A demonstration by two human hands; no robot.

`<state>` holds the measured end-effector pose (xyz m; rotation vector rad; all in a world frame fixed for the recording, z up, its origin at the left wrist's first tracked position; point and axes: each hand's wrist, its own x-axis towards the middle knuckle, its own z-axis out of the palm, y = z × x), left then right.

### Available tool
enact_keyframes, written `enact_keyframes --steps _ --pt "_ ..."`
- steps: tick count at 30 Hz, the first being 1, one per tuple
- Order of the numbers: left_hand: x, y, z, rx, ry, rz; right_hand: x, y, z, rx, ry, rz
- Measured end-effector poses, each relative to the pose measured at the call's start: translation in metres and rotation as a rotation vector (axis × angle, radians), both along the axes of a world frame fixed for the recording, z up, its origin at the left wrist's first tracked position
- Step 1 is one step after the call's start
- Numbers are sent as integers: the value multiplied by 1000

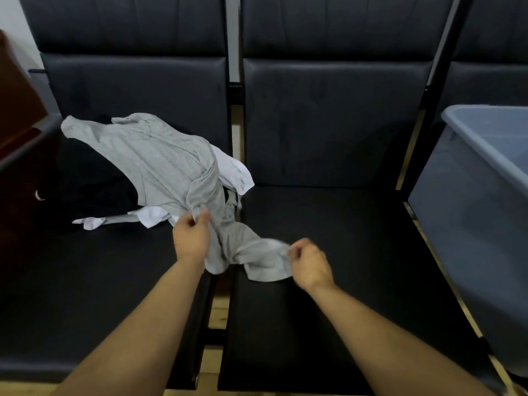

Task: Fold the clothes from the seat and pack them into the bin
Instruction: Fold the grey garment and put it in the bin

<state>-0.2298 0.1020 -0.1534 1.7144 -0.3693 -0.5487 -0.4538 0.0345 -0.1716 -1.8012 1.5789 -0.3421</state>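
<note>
Dim, soft light, wide-angle edge bending — slight blur

A row of dark padded chairs [328, 115] with tall, seamed backrests fills the view. Vertical metal frame posts [235, 38] separate adjacent backrests. Light wooden flooring [218, 310] is visible through the gaps between the seat cushions. A white wall [20, 38] occupies the upper left corner. A reddish-brown wooden furniture piece [17, 110], possibly a cabinet or desk, stands at the left edge. Lighting is soft and even, producing a dull sheen on the upholstery.
</note>
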Motion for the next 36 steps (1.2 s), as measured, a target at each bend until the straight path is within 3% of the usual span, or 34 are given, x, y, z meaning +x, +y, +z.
enact_keyframes --steps 2,5,10,12,16,18,24,27,30,32,34,36 --pt "-14 -4 29 -106 2 -46 -12 -16 17 -65 -198 -219" --pt "-22 -5 64 -98 -112 -59 -42 -34 51 -165 -526 -463" --pt "-27 -9 133 -96 -253 -96 -90 -44 113 -362 -806 -720" --pt "-30 -14 158 -88 -168 -120 -107 -48 137 -370 -885 -782" --pt "-38 -11 197 -155 333 -225 -137 -51 183 -456 -942 -795" --pt "-46 -6 214 -210 468 -344 -153 -49 211 -503 -931 -804" --pt "-60 0 243 -378 522 -432 -182 -38 262 -537 -954 -755" --pt "-64 6 255 -304 468 -540 -197 -35 281 -518 -884 -684" --pt "-71 15 268 -159 314 -675 -209 -37 292 -533 -622 -535" --pt "-72 20 273 74 18 -772 -213 -39 297 -577 -401 -420" --pt "-70 25 273 440 -359 -868 -213 -38 300 -601 -179 -315" --pt "-69 26 267 705 -570 -937 -214 -36 301 -608 48 -255"
